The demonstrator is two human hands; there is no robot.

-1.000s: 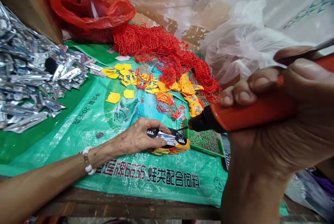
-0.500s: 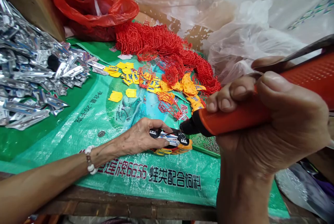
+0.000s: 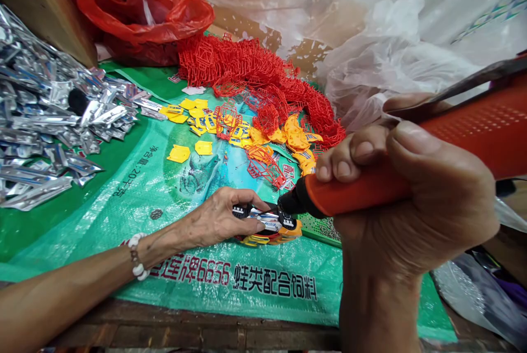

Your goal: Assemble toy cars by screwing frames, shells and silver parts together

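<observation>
Between the thumb and fingers of my left hand (image 3: 228,213) is a toy car (image 3: 269,224) with black wheels, a silver-white side and yellow-orange body parts, lying on its side on the green sack. My right hand (image 3: 428,188) is wrapped round an orange electric screwdriver (image 3: 366,191) with a black nose. Its thin bit points down-left at the car's silver side, close to my left fingertips; whether it touches a screw I cannot make out. Just behind the car lies a green tray (image 3: 315,224) of small bits, partly hidden by the screwdriver.
Silver foil-like parts (image 3: 53,117) are heaped at the left. Red plastic frames (image 3: 247,67) pile up at the back, beside a red bag (image 3: 144,18). Yellow panels (image 3: 179,153) and orange shells (image 3: 294,133) lie mid-table. Clear plastic sheeting (image 3: 395,51) hangs at the back right.
The screwdriver and my right hand have shifted slightly left, the bit now showing across the car's side. My left hand keeps its hold on the car. The whole view has shifted a little.
</observation>
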